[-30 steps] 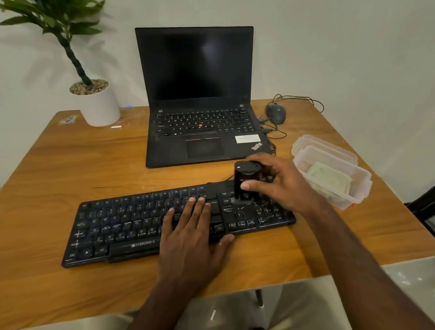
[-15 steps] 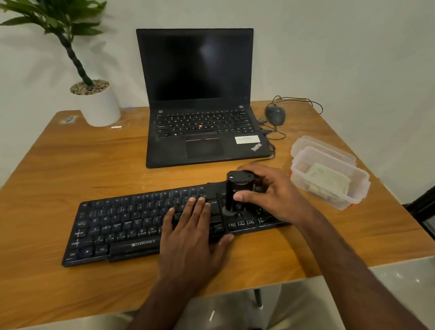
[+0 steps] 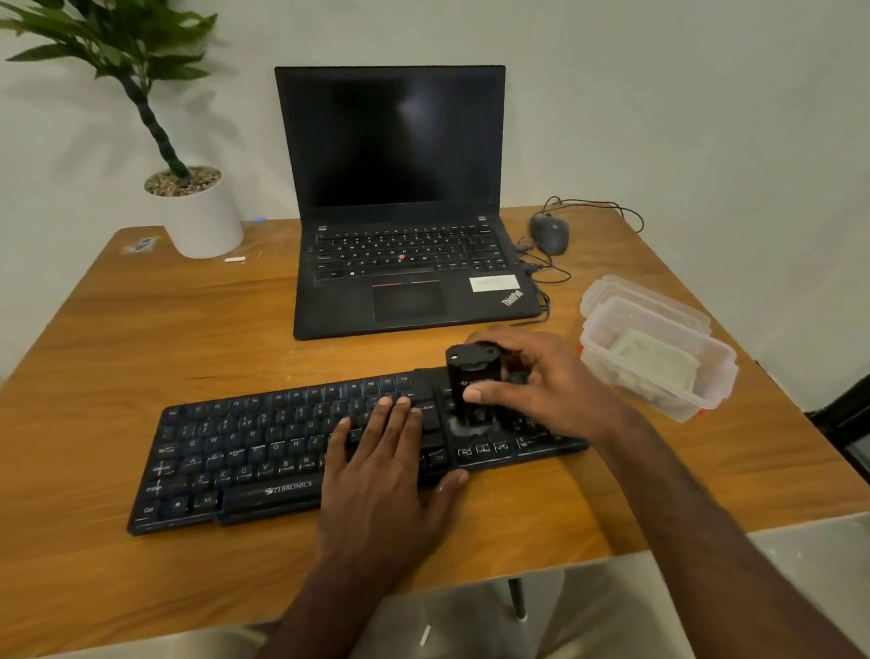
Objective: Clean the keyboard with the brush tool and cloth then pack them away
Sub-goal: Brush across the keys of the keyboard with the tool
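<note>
Plant (image 3: pixel 193 212): a leafy green plant in a white pot stands at the far left corner of the wooden worktop (image 3: pixel 115 351).
Keyboard (image 3: pixel 256 455): a black keyboard lies flat along the near part of the worktop, its long side running left to right.
Left hand (image 3: pixel 381 467): it lies palm down on the middle of the keyboard, fingers straight and together on the keys, thumb out at the front edge. It grips nothing.
Laptop (image 3: pixel 398 198): an open black laptop with a dark screen sits behind the keyboard, in the middle of the worktop.
Brush (image 3: pixel 473 383): a black cylinder-shaped tool stands upright on the right part of the keyboard, its pale bristle end pressed on the keys.
Right hand (image 3: pixel 545 383): its fingers and thumb are curled round the brush and clamp it from the right side.
Mouse (image 3: pixel 550 233): a dark wired mouse rests at the far right of the worktop, beside the laptop, its cord looping near it.
Box (image 3: pixel 705 392): a clear plastic box sits near the right edge, just beside the right hand, with a second clear piece behind it.
Cloth (image 3: pixel 656 360): a pale folded cloth lies inside the box.
</note>
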Motion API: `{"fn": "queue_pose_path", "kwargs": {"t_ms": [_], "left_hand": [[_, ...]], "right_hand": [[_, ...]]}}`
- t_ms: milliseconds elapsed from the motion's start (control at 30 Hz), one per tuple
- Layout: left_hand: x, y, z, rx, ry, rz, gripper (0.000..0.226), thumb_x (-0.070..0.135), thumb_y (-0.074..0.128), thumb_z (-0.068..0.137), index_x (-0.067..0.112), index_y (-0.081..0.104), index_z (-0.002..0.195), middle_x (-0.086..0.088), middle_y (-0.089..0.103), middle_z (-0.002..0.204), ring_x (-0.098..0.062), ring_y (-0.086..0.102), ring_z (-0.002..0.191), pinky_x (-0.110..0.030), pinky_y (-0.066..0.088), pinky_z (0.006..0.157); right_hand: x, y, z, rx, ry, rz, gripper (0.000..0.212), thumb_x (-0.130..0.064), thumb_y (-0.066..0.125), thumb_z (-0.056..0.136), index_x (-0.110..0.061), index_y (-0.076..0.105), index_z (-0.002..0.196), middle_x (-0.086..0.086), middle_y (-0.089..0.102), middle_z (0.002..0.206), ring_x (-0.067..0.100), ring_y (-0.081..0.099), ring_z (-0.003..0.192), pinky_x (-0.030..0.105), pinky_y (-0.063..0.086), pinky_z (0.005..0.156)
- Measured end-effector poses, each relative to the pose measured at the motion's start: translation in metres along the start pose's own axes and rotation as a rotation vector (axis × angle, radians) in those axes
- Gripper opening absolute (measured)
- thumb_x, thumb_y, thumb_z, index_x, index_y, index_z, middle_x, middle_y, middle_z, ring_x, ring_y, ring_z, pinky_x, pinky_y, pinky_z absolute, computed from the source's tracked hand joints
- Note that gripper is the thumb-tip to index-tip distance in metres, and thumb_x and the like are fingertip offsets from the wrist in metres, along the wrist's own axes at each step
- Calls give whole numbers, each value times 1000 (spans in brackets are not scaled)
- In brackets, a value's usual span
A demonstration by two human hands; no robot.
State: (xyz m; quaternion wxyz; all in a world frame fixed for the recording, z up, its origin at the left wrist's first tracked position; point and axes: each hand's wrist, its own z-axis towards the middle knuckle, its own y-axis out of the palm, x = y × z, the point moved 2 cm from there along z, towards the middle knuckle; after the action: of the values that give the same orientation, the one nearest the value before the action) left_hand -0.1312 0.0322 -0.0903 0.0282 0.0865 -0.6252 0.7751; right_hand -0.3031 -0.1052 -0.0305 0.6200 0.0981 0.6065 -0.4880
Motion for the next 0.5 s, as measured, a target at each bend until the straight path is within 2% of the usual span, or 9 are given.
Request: {"fn": "queue_pose_path", "kwargs": {"t_ms": [67, 133, 300, 400, 500], "left_hand": [[0, 1, 0, 2, -1, 6, 84, 76, 25, 93, 14, 48, 145, -4, 43, 154, -18, 31, 146, -55, 28, 116], [1, 1, 1, 3, -2, 8, 84, 76, 26, 93, 14, 50, 144, -4, 45, 152, -18, 34, 145, -56, 31, 115], [-1, 1, 0, -4, 5, 11, 84, 76, 27, 93, 13, 49, 144, -5, 44, 153, -19, 33, 146, -56, 29, 116], [-1, 2, 1, -1, 2, 13, 84, 76, 26, 93, 14, 48, 145, -4, 43, 154, -18, 31, 147, -54, 25, 117], [0, 3, 1, 10, 9, 10, 83, 76, 26, 94, 14, 48, 145, -4, 43, 154, -18, 31, 147, -53, 21, 116]], "right_hand": [[0, -16, -1, 6, 20, -39, 38, -34, 81, 85, -25, 70, 119, 1, 73, 108, 30, 70, 96, 55, 58, 81], [-3, -19, 1, 45, 10, -43, 37, -35, 82, 83, -27, 70, 118, -2, 73, 107, 32, 68, 94, 54, 56, 82], [-11, 19, 6, 45, -21, 23, 37, -22, 83, 85, -24, 69, 119, -4, 72, 107, 24, 68, 98, 50, 57, 84], [-4, 12, 1, 25, -6, 44, 35, -22, 82, 86, -29, 69, 118, 2, 72, 108, 33, 68, 98, 52, 58, 83], [3, -14, -4, 22, 22, 20, 35, -25, 82, 85, -21, 70, 118, 3, 73, 107, 28, 70, 96, 51, 60, 82]]}}
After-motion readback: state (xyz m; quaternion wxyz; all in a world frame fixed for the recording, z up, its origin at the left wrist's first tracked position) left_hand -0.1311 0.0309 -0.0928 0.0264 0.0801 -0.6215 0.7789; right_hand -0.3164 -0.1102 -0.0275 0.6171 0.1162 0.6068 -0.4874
